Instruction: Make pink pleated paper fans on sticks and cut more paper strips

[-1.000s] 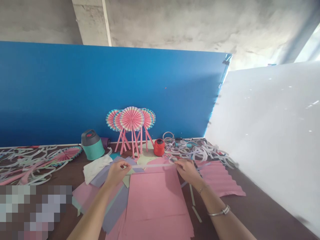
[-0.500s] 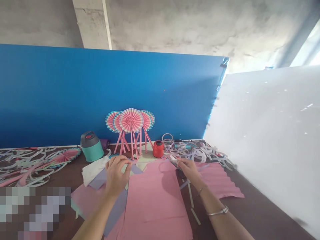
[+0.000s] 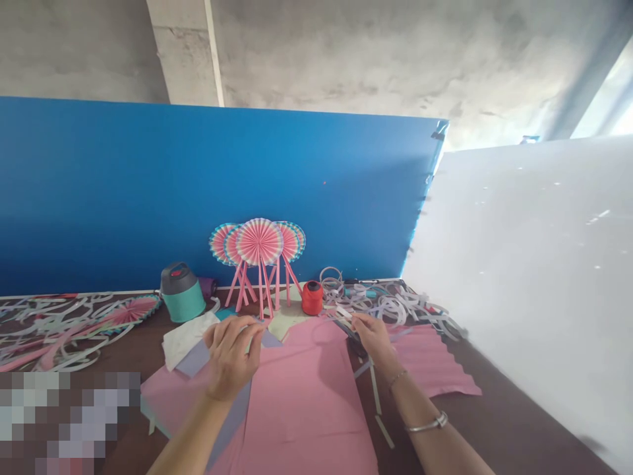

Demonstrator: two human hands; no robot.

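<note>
My left hand [image 3: 233, 356] hovers over the left side of a pink paper sheet [image 3: 306, 402], with thumb and fingertips pinched together. Whatever sits in that pinch is too fine to make out. On the other side, my right hand [image 3: 374, 338] has its fingers closed on a small white strip [image 3: 343, 313] near the sheet's far right corner. A dark object [image 3: 355, 344], partly hidden, lies below the right fingers. Under my left forearm are a purple-grey sheet [image 3: 232, 422] and more pink paper [image 3: 173, 396]. Pleated pink paper [image 3: 435, 359] rests right of my right hand.
Several round pleated paper fans [image 3: 260, 242] with pink sticks stand against the blue panel [image 3: 123, 185]. Near them are a teal-and-grey container [image 3: 182, 300] and a red spool [image 3: 312, 298]. Curled paper strips [image 3: 395, 307] pile up right; more strips [image 3: 64, 330] lie left. A white panel [image 3: 544, 264] bounds the right.
A thin pale line that stretched between my hands no longer shows clearly. My left hand has shifted slightly down; the right stays almost in place. The view has tilted up slightly.
</note>
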